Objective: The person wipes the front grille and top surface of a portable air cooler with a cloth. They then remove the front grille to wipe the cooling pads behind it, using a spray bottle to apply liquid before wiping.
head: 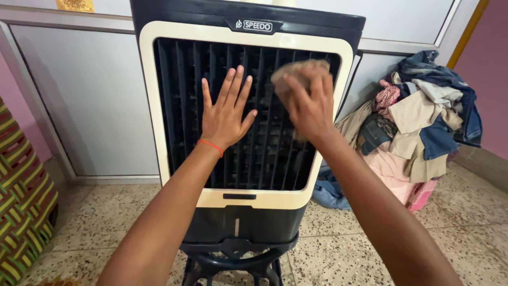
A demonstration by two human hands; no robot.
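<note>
**Two hands on the grille of an air cooler**

The left hand (226, 114) lies flat and released against the dark slatted grille (264, 153) of a tall black air cooler (243, 222), fingers spread and pointing up, a thin red band (210, 145) around its wrist. The right hand (309, 106) is just to the right of it, clenched around a brownish cloth (296, 71) that it presses to the upper right part of the grille; the cloth bunches above the knuckles and reaches close to the grille's top right corner. The two hands are near each other but apart, with a few slats showing between them.

A cream frame (151, 106) borders the grille on all sides, rounded at the corners. The cooler sits on a black stand (233, 259) at the near edge of the view, on a speckled stone floor (338, 249). Below the hands the lower half of the grille is uncovered.

To the right, a heap of clothes (423, 122) is piled against the far wall, its nearest folds just beside the cooler's right edge. At the left edge stands a woven seat (21, 206) in green, yellow and red, well apart from the cooler, with bare floor between. Pale wall panels (90, 100) run behind.
</note>
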